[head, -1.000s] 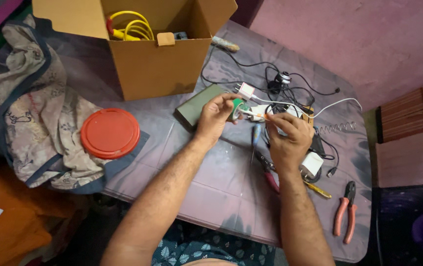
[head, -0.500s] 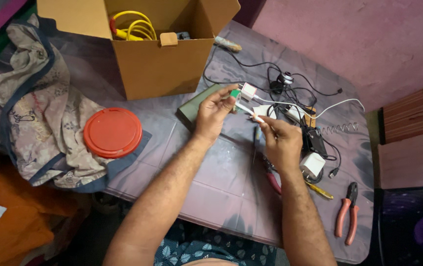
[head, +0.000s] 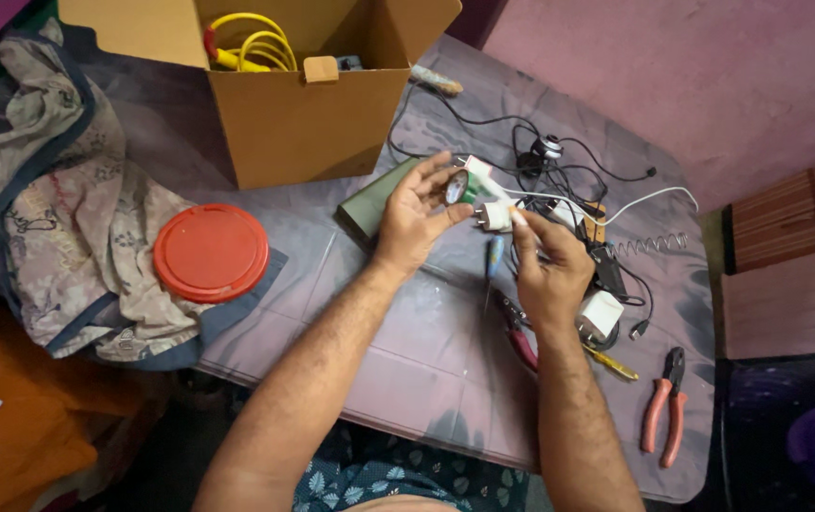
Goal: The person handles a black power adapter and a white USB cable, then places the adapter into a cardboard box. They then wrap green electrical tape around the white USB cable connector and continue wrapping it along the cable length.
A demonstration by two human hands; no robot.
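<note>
The left hand (head: 414, 213) is half open, palm up, just above centre of the frame, with a small white adapter (head: 495, 216) pinched at its fingertips and a small dark, partly green part (head: 457, 187) lying against the fingers; what that part is cannot be told. The right hand (head: 549, 265) is closed in a pinch on the adapter's other end, so both grips share the one piece above the counter (head: 426, 351). To handle this step well, keep the left hand as the fixed support and let only the right fingertips work, in short moves. Hold the adapter by its body, not by the white cable (head: 635, 201) that runs off to the upper right; whether that cable joins the adapter cannot be told. Keep the work low over the counter, so that a dropped small part lands on the cloth and not in the tangle of black cables (head: 559, 161) just behind the hands. A screwdriver (head: 492, 261) with a blue handle lies directly under the hands, and red-handled pliers (head: 519, 337) lie beside the right wrist; both are within reach without shifting the left grip. A white charger (head: 600, 315) sits right of the right hand, orange-handled pliers (head: 663, 408) lie at lower right, well apart. The cardboard box (head: 303, 114) with yellow cable (head: 251, 43) stands at the top, and a red lid (head: 210, 252) rests on a cloth (head: 66, 237) at left.
</note>
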